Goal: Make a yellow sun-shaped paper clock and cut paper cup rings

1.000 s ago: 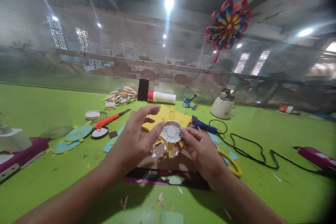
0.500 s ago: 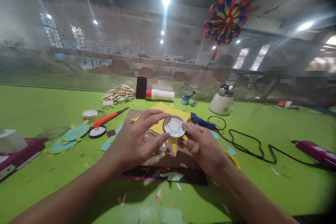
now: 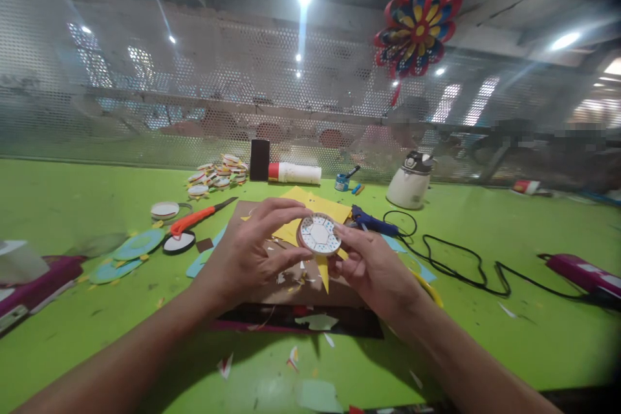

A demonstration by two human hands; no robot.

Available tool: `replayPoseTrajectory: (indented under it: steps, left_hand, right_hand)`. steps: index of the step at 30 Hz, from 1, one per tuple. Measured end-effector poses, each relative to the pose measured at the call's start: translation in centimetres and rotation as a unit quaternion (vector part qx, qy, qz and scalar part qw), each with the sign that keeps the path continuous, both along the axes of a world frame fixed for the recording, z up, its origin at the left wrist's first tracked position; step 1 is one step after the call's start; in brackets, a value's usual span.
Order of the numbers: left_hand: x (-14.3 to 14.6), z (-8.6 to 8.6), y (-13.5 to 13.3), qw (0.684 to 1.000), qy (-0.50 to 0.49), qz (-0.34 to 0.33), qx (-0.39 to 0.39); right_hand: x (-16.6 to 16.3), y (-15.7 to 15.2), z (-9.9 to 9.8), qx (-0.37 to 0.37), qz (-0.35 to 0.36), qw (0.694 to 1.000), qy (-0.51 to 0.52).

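A small round white disc [image 3: 319,234] with a hexagon pattern and yellow paper points stuck under its rim is held up between both hands over a brown cardboard sheet [image 3: 295,288]. My left hand [image 3: 252,252] pinches the disc's left edge with thumb and forefinger. My right hand [image 3: 371,265] grips its right edge, fingers curled. One yellow point [image 3: 323,273] hangs down below the disc. A yellow paper sheet [image 3: 310,210] lies just behind on the cardboard.
On the green table lie a blue glue gun [image 3: 371,222] with a black cord [image 3: 466,272], an orange cutter [image 3: 198,217], blue paper circles [image 3: 138,246], a pile of small discs [image 3: 218,178], a white glue bottle [image 3: 295,173] and a white pot [image 3: 411,189]. A mesh screen [image 3: 145,90] backs the table.
The left hand's fingers, spread over the disc a second ago, have closed onto its left edge. The disc has tilted slightly and stayed between both hands.
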State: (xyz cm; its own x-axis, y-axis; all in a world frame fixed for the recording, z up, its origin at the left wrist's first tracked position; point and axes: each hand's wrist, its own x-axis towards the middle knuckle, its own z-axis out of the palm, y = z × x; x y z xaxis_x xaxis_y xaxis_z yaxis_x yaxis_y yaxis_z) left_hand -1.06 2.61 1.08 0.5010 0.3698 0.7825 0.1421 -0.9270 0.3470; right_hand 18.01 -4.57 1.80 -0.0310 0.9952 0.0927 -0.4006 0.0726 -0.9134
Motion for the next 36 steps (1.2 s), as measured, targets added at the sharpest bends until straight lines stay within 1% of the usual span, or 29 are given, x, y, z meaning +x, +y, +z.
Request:
replayPoseTrajectory:
  steps: [9,11,13,15,18,20,22,23,26,28,33,36]
  left_hand:
    - [0.0,0.2,-0.3,1.000,0.004,-0.006,-0.018]
    - [0.0,0.3,-0.6,0.999,-0.004,-0.012,-0.051]
    - [0.1,0.5,-0.9,0.992,-0.039,-0.034,-0.113]
    - [0.3,0.7,-1.0,0.975,-0.098,-0.053,-0.194]
    - [0.6,0.9,-0.9,0.930,-0.162,-0.044,-0.329]
    - [0.8,0.8,-0.8,0.888,-0.155,-0.057,-0.429]
    - [0.9,0.8,-0.8,0.845,-0.118,-0.101,-0.511]
    - [1.0,0.7,-0.9,0.828,-0.095,-0.127,-0.538]
    - [1.2,0.6,-1.1,0.793,-0.046,-0.179,-0.581]
    - [1.3,0.6,-1.2,0.778,-0.049,-0.188,-0.598]
    - [1.4,0.5,-1.0,0.767,-0.088,-0.161,-0.615]
    - [1.2,0.6,-0.8,0.763,-0.104,-0.174,-0.614]
  right_hand:
    - [0.2,0.4,-0.2,0.007,0.001,1.000,0.003]
    - [0.2,0.5,-0.1,0.013,-0.012,1.000,0.010]
    - [0.2,0.6,-0.1,0.020,-0.029,0.999,0.017]
    - [0.2,0.7,-0.1,0.029,-0.044,0.998,0.022]
    - [0.1,0.7,-0.3,0.029,-0.054,0.998,0.014]
    - [0.1,0.7,-0.5,0.025,-0.065,0.998,-0.004]
    - [0.0,0.7,-0.7,0.024,-0.081,0.996,-0.027]
    - [0.1,0.7,-0.8,0.025,-0.086,0.995,-0.039]
    - [0.1,0.6,-1.0,0.033,-0.082,0.993,-0.074]
    - [0.1,0.7,-1.1,0.037,-0.071,0.992,-0.094]
    - [0.0,0.6,-1.2,0.029,-0.055,0.993,-0.102]
    - [-0.1,0.6,-1.2,0.028,-0.041,0.993,-0.104]
